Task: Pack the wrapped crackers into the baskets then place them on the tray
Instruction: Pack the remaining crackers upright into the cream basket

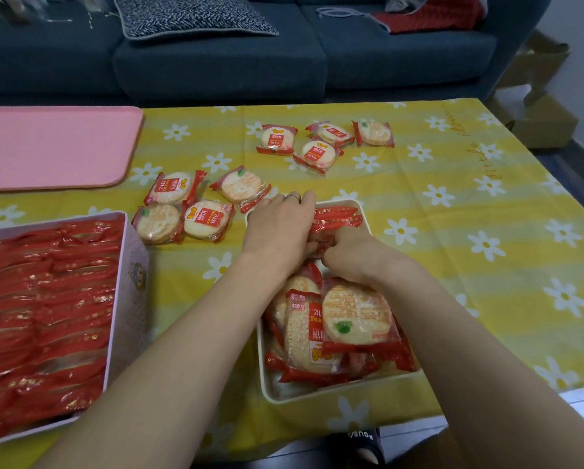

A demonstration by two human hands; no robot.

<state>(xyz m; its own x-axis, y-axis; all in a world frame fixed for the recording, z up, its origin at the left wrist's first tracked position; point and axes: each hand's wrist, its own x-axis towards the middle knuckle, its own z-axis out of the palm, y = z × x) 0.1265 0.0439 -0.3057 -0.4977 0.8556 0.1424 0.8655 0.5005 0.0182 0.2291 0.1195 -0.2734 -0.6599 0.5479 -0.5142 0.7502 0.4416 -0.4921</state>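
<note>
Near you, the white basket (321, 394) is about half packed; your left hand (277, 228) and right hand (348, 248) both grip crackers (334, 220) inside it. Left of it, one basket (128, 265) looks full; eight packets (202, 221) lie beyond it on the desk (486, 214), the pink tray (54, 147) holds nothing.

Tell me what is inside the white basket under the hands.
The white basket holds wrapped crackers: some upright at the far end, several leaning loosely nearer. The left hand and right hand cover the middle packs; the bottom is hidden.
</note>
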